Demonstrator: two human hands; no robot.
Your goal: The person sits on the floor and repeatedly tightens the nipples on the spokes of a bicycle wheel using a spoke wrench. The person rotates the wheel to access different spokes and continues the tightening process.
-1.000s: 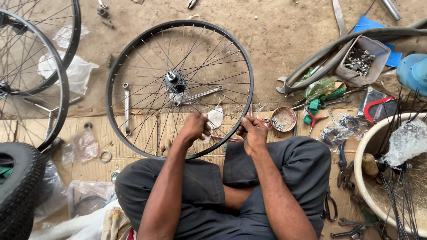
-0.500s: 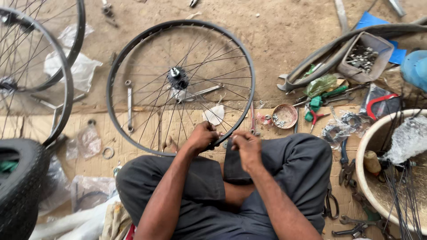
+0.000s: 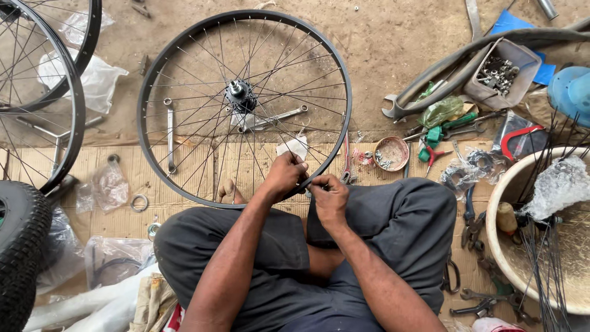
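Far left there's a fat knobby tyre (image 3: 21, 246) and a couple of other spoked wheels (image 3: 43, 92) poking into the shot, plus some clear plastic bags (image 3: 110, 184) and a metal ring (image 3: 139, 202) lying on the cardboard (image 3: 67, 166). The person sits cross-legged on that cardboard in grey trousers.

Middle of the view is the bicycle wheel (image 3: 184, 67), lying flat on the ground right in front of their knees, hub (image 3: 239, 95) up, half on dirt and half on cardboard. A couple of wrenches (image 3: 170, 135) lie under the spokes.

The left hand (image 3: 284, 175) is curled over the near rim, fingers wrapped around it close to where the spokes meet the rim. The right hand (image 3: 329, 193) is just beside it, touching, fingers bunched together pinching something small at the rim; too tiny to make out what.

Right of the hands there's a small round bowl (image 3: 391, 154) with little metal bits, some green-handled tools (image 3: 442, 126), a grey tray of hardware (image 3: 501, 74), and a big pale basin (image 3: 510, 258) with loose spokes sticking out. Pliers and wrenches (image 3: 485, 301) are scattered near the basin.
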